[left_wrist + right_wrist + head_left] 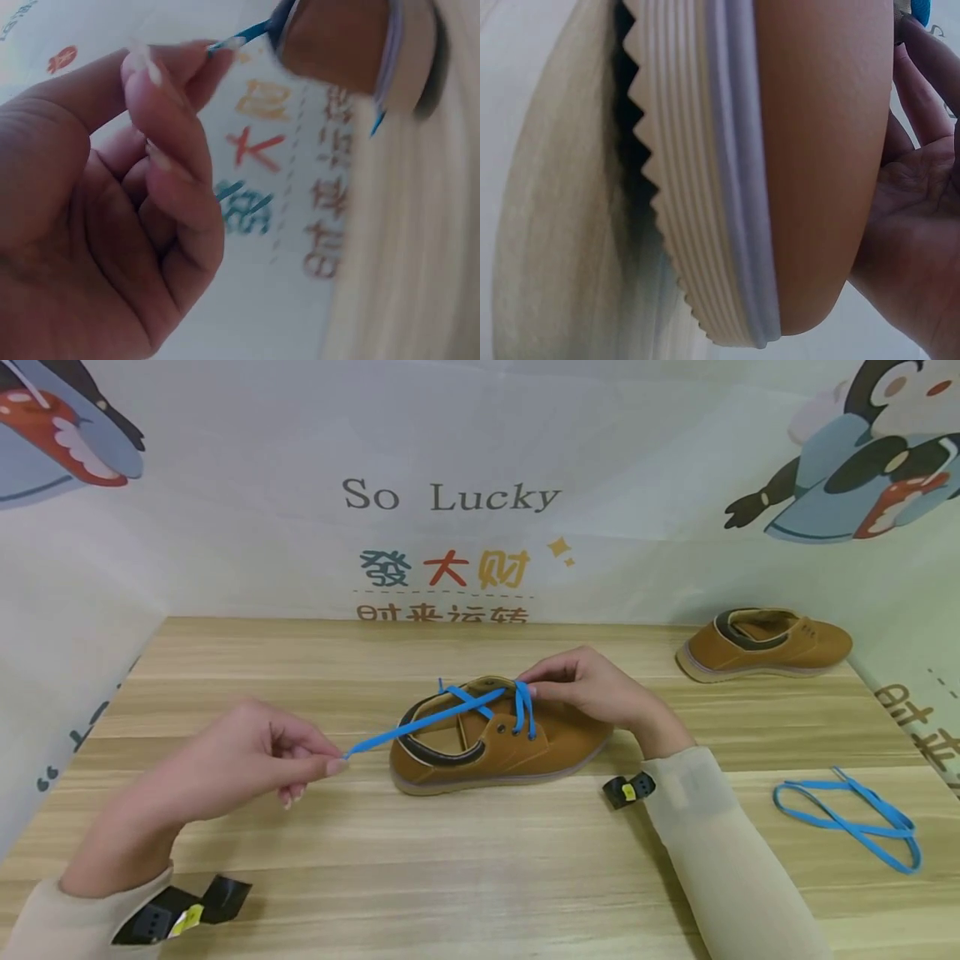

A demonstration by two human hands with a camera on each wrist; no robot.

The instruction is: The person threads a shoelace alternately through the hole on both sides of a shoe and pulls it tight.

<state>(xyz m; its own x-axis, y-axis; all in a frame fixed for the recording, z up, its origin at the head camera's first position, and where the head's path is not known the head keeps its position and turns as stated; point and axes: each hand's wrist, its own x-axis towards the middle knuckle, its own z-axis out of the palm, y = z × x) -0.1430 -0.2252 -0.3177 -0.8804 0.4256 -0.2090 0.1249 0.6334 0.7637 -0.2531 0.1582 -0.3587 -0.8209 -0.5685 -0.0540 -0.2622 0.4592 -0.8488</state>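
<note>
**Desk:** Hands and shoe first. What is each hand doing?

**Photographer:** Left hand [225, 768] pinches the free end of a blue shoelace [420, 722] between thumb and forefinger, the other fingers curled into the palm. The lace runs taut from that pinch up to the eyelets of a tan suede shoe [502, 743]. The left wrist view confirms the grip: the lace tip [240, 34] sits between the fingertips, with the heel of the shoe blurred just beyond.

**Desk:** And the right?

**Photographer:** Right hand [592, 689] rests on the toe side of the shoe, fingers bent around the lacing at the eyelets. In the right wrist view the palm [922, 225] lies against the tan upper [817, 165], above the ribbed pale sole [697, 187], with a scrap of blue at the fingertips. It grips the lace there, as far as the frames show.

**Desk:** Where is the shoe?

**Photographer:** Middle of a light wooden table [480, 877], lying between the two hands, opening toward the left hand.

**Desk:** Anything else in frame?

**Photographer:** A second tan shoe [765, 643], unlaced, stands at the far right edge, well apart. A loose blue lace [847, 818] lies looped on the table, right of the cream sleeve [720, 852]. Behind, a printed backdrop [450, 497] reads "So Lucky" with cartoon penguins.
</note>
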